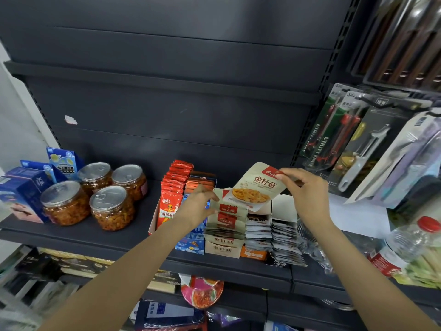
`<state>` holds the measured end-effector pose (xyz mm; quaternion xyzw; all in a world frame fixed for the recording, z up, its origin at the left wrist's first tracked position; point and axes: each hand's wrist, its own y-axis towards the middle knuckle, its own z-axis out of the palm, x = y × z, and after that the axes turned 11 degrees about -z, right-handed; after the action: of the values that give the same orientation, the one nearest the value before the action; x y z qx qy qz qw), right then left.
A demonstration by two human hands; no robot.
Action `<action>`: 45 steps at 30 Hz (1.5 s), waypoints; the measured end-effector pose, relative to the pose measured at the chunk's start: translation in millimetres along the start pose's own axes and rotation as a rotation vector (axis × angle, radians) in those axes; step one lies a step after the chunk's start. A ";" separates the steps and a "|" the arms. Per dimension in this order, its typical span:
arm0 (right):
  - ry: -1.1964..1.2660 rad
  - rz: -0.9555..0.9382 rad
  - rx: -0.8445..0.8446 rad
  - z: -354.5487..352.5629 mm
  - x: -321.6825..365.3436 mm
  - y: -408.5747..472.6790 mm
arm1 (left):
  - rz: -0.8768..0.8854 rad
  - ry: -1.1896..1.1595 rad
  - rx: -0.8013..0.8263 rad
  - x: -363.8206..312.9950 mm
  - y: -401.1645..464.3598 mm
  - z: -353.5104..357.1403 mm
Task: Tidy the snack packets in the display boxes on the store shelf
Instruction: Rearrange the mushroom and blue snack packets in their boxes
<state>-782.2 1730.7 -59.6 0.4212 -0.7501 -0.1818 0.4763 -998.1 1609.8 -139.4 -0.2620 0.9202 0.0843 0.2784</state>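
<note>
The right hand (pixel 307 189) pinched the top red-labelled corner of a beige foil snack packet (pixel 256 187) between thumb and curled fingers. The packet was printed with a picture of golden strips and dark characters; it hung tilted, above the boxes and between the two hands. The left hand (pixel 199 204) rested with fingers extended against the upright beige packets with red labels (pixel 226 211), touching the rearmost ones and gripping nothing.

Those packets stood in a row inside a beige cardboard display box (pixel 223 250), directly below the held packet. Just right of that box, under the right hand, an orange-fronted box (pixel 253 253) held white-and-black packets (pixel 259 226), and beside it stood a further row of dark packets (pixel 286 237). Behind the left hand's wrist, a white-and-red box (pixel 152 223) held red packets with an orange figure (pixel 170 197). A blue patterned box (pixel 191 242) sat beneath the left forearm.
</note>
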 end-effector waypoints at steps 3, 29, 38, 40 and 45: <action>-0.005 -0.013 0.013 1.8 1.8 1.3 | 0.026 0.055 -0.049 -3.7 7.9 3.2; -0.133 -0.054 0.488 63.6 -7.5 -9.6 | 0.126 0.007 0.005 15.3 49.4 -1.8; -0.202 0.017 0.843 77.2 -15.6 -22.6 | 0.138 -0.030 0.090 16.9 53.5 -10.5; -0.198 0.044 0.718 76.5 -18.6 -20.5 | 0.132 -0.031 0.088 17.2 53.5 -10.0; -0.359 0.028 0.661 82.5 -21.9 -13.3 | 0.105 -0.036 0.078 16.3 52.7 -8.5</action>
<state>-843.5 1730.0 -120.5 0.5034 -0.8455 0.0060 0.1781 -1041.5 1644.9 -140.9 -0.2009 0.9300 0.0677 0.3002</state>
